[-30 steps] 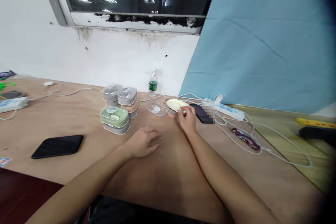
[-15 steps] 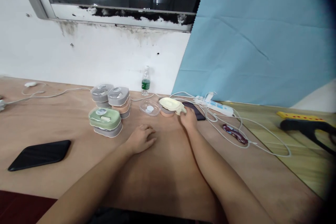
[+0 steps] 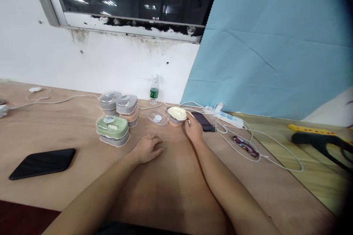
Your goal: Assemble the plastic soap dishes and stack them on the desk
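My right hand point(image 3: 194, 128) is closed at the right end of a stack of oval plastic boxes, its fingers at the edge of the cream oval piece point(image 3: 177, 113) on top. Below that piece are grey and peach layers point(image 3: 176, 122). Just left of the stack lies a clear oval lid point(image 3: 162, 118) with a white round sticker. My left hand point(image 3: 148, 149) rests on the table, palm down and holding nothing, its thumb apart from the fingers. Further left stand a green oval box point(image 3: 113, 127) on a grey one and grey boxes point(image 3: 127, 103) with clear lids.
A water bottle point(image 3: 154, 90) stands by the wall. Right of my right hand are a dark phone point(image 3: 202, 122), a white power strip point(image 3: 230, 118), loose cables and a maroon patterned item point(image 3: 246, 146). A black phone point(image 3: 42, 163) lies at the left on the table.
The cream piece that my right hand held out at the right of the stack has shifted in against it, the hand moving slightly left. The left hand stays put; the view has tilted slightly.
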The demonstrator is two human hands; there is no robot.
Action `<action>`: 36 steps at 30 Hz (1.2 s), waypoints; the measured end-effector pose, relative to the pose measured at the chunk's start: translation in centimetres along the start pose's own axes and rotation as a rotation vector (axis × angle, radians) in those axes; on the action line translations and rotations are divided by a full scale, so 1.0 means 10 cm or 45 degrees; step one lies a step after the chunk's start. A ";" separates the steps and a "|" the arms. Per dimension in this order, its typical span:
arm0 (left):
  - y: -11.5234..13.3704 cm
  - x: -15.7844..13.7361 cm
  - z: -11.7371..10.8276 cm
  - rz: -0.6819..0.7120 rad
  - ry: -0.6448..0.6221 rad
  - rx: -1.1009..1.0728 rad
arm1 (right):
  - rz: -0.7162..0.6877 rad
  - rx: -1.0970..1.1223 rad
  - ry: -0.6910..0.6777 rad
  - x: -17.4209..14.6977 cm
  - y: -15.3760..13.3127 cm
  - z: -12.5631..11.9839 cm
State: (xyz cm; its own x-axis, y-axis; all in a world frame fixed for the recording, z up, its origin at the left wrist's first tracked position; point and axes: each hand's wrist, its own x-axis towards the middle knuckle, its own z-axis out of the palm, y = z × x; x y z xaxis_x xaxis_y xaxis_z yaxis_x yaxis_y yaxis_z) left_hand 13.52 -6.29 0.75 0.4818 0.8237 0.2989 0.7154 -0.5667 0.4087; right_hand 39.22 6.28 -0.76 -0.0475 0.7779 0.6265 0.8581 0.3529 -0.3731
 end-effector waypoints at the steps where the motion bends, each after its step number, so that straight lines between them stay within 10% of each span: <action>1: 0.00 0.00 0.00 -0.002 -0.001 -0.004 | -0.013 0.017 0.015 0.00 -0.01 0.00; 11: -0.06 -0.02 -0.01 -0.154 0.133 -0.426 | 0.038 0.289 0.387 -0.06 -0.12 -0.06; 22: -0.08 0.11 -0.06 -0.651 0.726 -1.255 | -0.547 0.332 0.010 -0.32 -0.47 -0.03; 27: -0.11 0.10 -0.04 -0.715 0.467 -1.121 | -0.327 0.307 0.028 -0.24 -0.44 -0.06; 36: 0.03 -0.02 -0.18 -0.681 -0.095 0.097 | -0.130 0.200 -0.188 -0.11 -0.24 0.02</action>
State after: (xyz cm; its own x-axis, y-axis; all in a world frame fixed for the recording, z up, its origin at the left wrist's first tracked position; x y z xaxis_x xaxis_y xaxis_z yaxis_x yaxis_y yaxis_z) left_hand 12.76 -6.68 2.37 0.0735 0.9973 0.0032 0.9039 -0.0680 0.4224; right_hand 37.10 4.70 -0.64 -0.2140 0.7979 0.5636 0.7556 0.5009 -0.4222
